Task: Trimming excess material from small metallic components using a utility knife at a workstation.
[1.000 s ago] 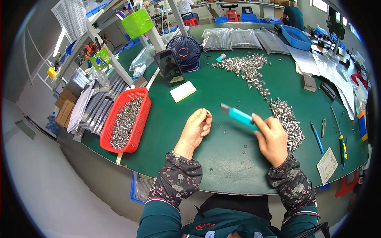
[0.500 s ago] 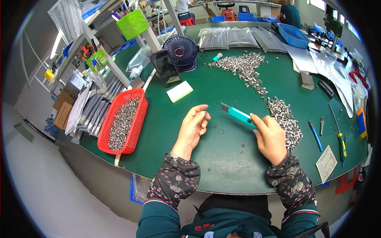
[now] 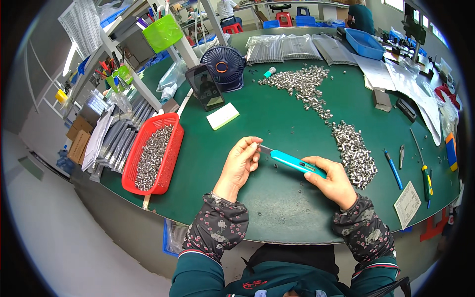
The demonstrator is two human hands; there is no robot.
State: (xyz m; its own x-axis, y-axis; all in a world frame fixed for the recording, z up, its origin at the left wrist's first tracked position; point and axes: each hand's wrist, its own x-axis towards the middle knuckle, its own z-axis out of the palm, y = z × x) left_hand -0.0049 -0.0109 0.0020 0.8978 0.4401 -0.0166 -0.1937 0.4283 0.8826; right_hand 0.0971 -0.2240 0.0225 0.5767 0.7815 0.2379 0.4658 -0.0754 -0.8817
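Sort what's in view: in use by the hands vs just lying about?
In use: teal utility knife in right hand; left hand at its blade tip; metal sleeves pile; red basket.
Lying about: fan, phone, blue pen, screwdriver.

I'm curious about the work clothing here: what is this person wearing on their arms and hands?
Both hands, left hand and right hand, are bare, with no gloves. Each forearm wears a dark floral oversleeve with gathered cuffs, pulled over a teal jacket with a thin red and white stripe.
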